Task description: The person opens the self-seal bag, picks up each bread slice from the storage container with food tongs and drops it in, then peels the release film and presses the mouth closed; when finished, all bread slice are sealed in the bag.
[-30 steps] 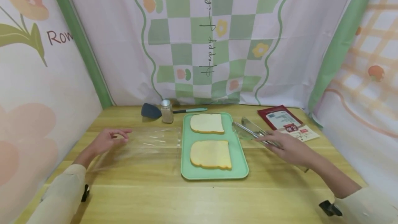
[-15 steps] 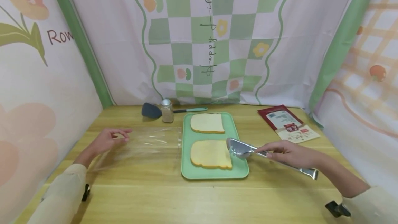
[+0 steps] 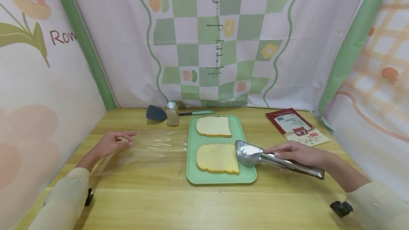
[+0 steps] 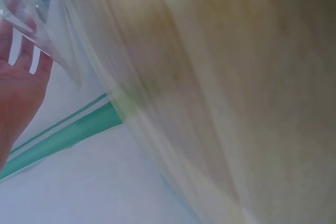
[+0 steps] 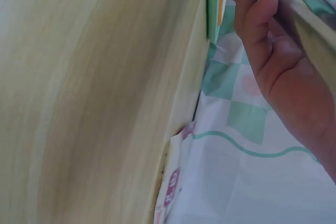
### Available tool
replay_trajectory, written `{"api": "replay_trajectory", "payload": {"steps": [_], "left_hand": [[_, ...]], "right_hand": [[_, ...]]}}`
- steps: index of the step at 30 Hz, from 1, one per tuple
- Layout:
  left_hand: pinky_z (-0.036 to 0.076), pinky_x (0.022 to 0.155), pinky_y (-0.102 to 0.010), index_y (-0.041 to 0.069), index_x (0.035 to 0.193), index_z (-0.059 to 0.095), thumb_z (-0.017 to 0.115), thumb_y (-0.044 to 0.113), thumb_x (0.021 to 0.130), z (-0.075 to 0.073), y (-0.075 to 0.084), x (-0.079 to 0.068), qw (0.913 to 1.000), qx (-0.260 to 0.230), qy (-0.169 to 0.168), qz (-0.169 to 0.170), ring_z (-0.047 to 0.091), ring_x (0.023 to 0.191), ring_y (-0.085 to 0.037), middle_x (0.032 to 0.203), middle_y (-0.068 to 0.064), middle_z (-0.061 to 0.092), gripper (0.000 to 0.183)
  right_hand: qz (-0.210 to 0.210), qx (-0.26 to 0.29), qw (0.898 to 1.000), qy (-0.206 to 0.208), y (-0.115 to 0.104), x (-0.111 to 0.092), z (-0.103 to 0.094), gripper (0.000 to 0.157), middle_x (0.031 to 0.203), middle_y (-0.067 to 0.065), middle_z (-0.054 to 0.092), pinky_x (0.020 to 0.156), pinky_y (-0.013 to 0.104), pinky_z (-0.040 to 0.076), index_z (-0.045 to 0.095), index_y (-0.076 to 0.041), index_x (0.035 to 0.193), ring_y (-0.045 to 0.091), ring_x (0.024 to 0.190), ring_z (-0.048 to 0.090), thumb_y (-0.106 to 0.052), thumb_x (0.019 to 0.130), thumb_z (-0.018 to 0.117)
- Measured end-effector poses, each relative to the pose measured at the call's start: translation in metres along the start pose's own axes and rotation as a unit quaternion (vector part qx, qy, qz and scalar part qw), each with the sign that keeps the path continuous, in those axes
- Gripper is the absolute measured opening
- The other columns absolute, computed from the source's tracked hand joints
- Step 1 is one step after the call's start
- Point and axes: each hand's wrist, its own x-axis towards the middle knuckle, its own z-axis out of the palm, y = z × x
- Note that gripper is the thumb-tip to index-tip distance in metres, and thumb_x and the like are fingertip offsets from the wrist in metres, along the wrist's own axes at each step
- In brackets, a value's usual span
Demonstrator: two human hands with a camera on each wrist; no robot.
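My right hand (image 3: 297, 153) grips metal tongs (image 3: 278, 160) by the handle. The broad tong heads overlap the right rim of a green tray (image 3: 220, 179), right at the side of the nearer bread slice (image 3: 217, 158). A second bread slice (image 3: 213, 126) lies farther back on the tray. In the right wrist view, curled fingers (image 5: 257, 30) wrap the tongs. My left hand (image 3: 112, 145) is at the left end of a clear plastic sheet or bag (image 3: 156, 144), with thumb and forefinger apart. In the left wrist view its fingers (image 4: 23, 51) extend against clear plastic.
Behind the tray are a dark spatula (image 3: 156, 113) with a teal handle and a seasoning jar (image 3: 173, 114). A red and white packet (image 3: 297, 127) lies at the back right of the wooden table (image 3: 179, 205). Printed cloth (image 3: 220, 38) hangs behind.
My right hand has brought the tongs from beside the tray's far half to the nearer bread slice, turning them over so the broad head faces up. The left hand stays put.
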Motion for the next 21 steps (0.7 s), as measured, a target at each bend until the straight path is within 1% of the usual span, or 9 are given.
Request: {"api": "replay_trajectory", "payload": {"steps": [2, 5, 9, 12, 15, 19, 21], "left_hand": [[0.046, 0.091, -0.060, 0.001, 0.092, 0.074, 0.071, 0.005, 0.090, 0.0003, -0.0006, -0.0001, 1.0000, 0.000, -0.001, 0.000, 0.055, 0.121, -0.045, 0.127, -0.019, 0.064, 0.006], [0.045, 0.092, -0.061, 0.002, 0.092, 0.074, 0.071, 0.006, 0.091, 0.0003, -0.0013, -0.0004, 1.0000, 0.000, -0.002, 0.000, 0.055, 0.121, -0.045, 0.127, -0.019, 0.064, 0.005], [0.045, 0.091, -0.063, 0.002, 0.092, 0.074, 0.070, 0.005, 0.091, 0.0000, -0.0018, -0.0008, 1.0000, 0.000, -0.003, 0.001, 0.055, 0.121, -0.045, 0.127, -0.020, 0.064, 0.005], [0.045, 0.091, -0.063, 0.001, 0.092, 0.074, 0.070, 0.004, 0.091, -0.0003, -0.0011, -0.0008, 1.0000, 0.002, -0.005, 0.001, 0.055, 0.121, -0.046, 0.128, -0.020, 0.064, 0.005], [0.045, 0.091, -0.064, 0.001, 0.092, 0.073, 0.069, 0.003, 0.091, -0.0009, 0.0006, -0.0010, 1.0000, 0.004, -0.007, -0.001, 0.055, 0.121, -0.046, 0.128, -0.020, 0.064, 0.005], [0.045, 0.091, -0.064, 0.001, 0.092, 0.073, 0.069, 0.005, 0.091, -0.0013, 0.0014, -0.0007, 0.9999, 0.007, -0.008, -0.002, 0.055, 0.121, -0.046, 0.128, -0.019, 0.064, 0.006], [0.047, 0.090, -0.062, 0.001, 0.092, 0.073, 0.069, 0.005, 0.091, -0.0012, 0.0010, -0.0007, 0.9999, 0.009, -0.008, 0.000, 0.055, 0.121, -0.046, 0.128, -0.019, 0.064, 0.006]], "right_hand": [[0.010, 0.006, 1.000, 0.000, 0.0026, 0.0018, -0.0012, 0.039, 0.122, 0.030, 0.058, 0.066, 0.035, 0.058, 0.051, -0.004, 0.143, 0.037, 0.083, 0.069, -0.009, 0.106, 0.044], [0.024, 0.005, 1.000, 0.006, 0.0049, 0.0045, -0.0021, 0.042, 0.115, 0.031, 0.061, 0.065, 0.034, 0.058, 0.046, -0.003, 0.146, 0.038, 0.082, 0.069, -0.010, 0.105, 0.046], [0.056, 0.006, 0.998, 0.028, 0.0046, 0.0065, -0.0016, 0.053, 0.106, 0.030, 0.065, 0.064, 0.035, 0.057, 0.033, -0.002, 0.151, 0.039, 0.081, 0.068, -0.014, 0.104, 0.052], [0.077, 0.009, 0.996, 0.043, 0.0044, 0.0062, -0.0013, 0.054, 0.099, 0.029, 0.068, 0.063, 0.035, 0.056, 0.031, 0.001, 0.149, 0.037, 0.079, 0.068, -0.016, 0.102, 0.054], [0.080, 0.005, 0.996, 0.043, 0.0052, 0.0062, -0.0021, 0.051, 0.093, 0.028, 0.069, 0.061, 0.034, 0.056, 0.035, 0.003, 0.146, 0.033, 0.075, 0.068, -0.015, 0.102, 0.054], [0.075, -0.003, 0.996, 0.043, 0.0071, 0.0065, -0.0029, 0.051, 0.089, 0.028, 0.069, 0.059, 0.032, 0.055, 0.036, 0.001, 0.147, 0.028, 0.070, 0.068, -0.015, 0.102, 0.055], [0.066, -0.009, 0.997, 0.044, 0.0083, 0.0065, -0.0027, 0.051, 0.088, 0.027, 0.069, 0.059, 0.032, 0.055, 0.036, 0.000, 0.147, 0.028, 0.070, 0.067, -0.015, 0.102, 0.055]]}}
